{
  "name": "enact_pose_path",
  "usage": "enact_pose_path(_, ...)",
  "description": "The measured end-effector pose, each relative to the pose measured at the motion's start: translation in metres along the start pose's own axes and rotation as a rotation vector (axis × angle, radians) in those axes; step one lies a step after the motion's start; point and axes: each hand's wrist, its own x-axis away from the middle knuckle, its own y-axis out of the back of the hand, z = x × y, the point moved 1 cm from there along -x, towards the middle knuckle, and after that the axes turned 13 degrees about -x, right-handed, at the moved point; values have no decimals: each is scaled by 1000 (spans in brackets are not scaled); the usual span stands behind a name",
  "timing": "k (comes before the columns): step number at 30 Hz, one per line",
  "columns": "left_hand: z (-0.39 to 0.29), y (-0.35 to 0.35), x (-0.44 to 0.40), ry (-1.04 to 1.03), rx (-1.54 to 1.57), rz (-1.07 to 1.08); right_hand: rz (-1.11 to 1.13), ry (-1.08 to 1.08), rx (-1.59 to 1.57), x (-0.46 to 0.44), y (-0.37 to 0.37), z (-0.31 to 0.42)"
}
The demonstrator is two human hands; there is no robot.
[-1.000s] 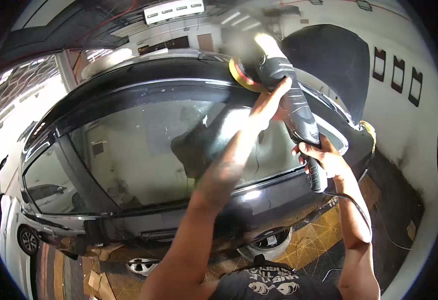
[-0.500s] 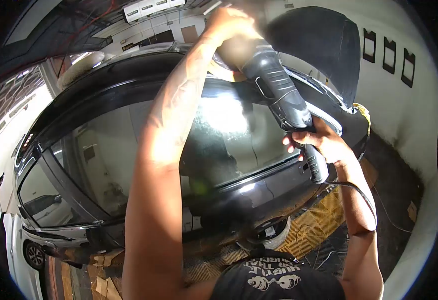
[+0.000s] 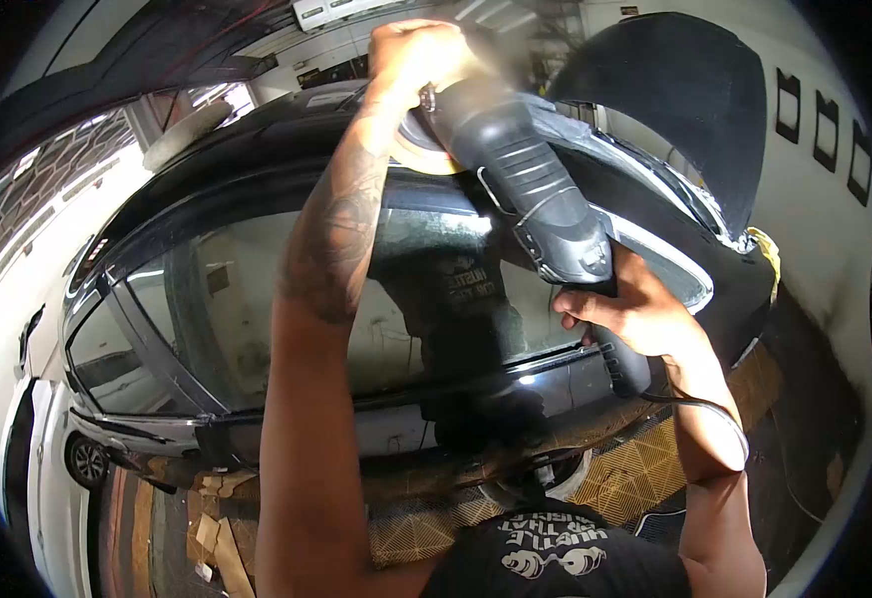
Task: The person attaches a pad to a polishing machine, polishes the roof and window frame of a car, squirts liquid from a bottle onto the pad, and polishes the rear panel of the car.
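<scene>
A black power polisher (image 3: pixel 528 169) with a round pale pad (image 3: pixel 421 151) is held in both hands. My right hand (image 3: pixel 645 314) is closed around its rear handle, by the cord. At the head end, my left hand (image 3: pixel 418 58) is closed, its fingers partly hidden and blurred. The pad's edge shows against the roof edge of a black car (image 3: pixel 217 204), above the side window (image 3: pixel 436 329). Whether the pad lies flat or tilted I cannot tell. Hazy marks show on the glass near the roof edge.
The polisher's cord (image 3: pixel 700 403) runs along my right forearm. A raised black panel (image 3: pixel 670 100) stands at the car's right end, with yellow material (image 3: pixel 765 261) near it. Yellow-brown floor tiles (image 3: pixel 635 468) and cardboard pieces (image 3: pixel 219 548) lie below. A white car (image 3: pixel 52 478) stands at left.
The polisher's head and my left hand have moved left along the roof. My view has shifted, so the car sits farther right. Both hands keep their hold.
</scene>
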Motion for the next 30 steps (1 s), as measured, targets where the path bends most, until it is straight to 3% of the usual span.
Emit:
enact_pose_path(5,3,-35,8,55,-174,-11,-15,11,36,21,33,-7)
enact_pose_path(6,-1,-41,11,72,8,182,-62,-61,-2,29,38,-7)
enact_pose_path(8,43,-73,-7,-32,-48,208,-131,-110,-61,43,48,-14)
enact_pose_path(13,44,-144,14,-110,-126,429,-276,-153,-200,76,73,-37)
enact_pose_path(18,50,-181,21,34,-151,268,-361,-100,-165,92,66,-44)
enact_pose_path(23,39,-128,16,92,-88,272,-312,-119,-144,73,38,-28)
enact_pose_path(25,42,-85,8,-125,-166,299,-228,-108,-6,56,19,-17)
enact_pose_path(27,16,-42,12,-291,-18,328,-111,-151,-3,37,-5,-1)
enact_pose_path(29,14,17,-3,-439,-227,458,-26,252,228,14,-21,-16)
enact_pose_path(30,18,49,-13,-524,-322,515,-62,250,226,6,-30,-16)
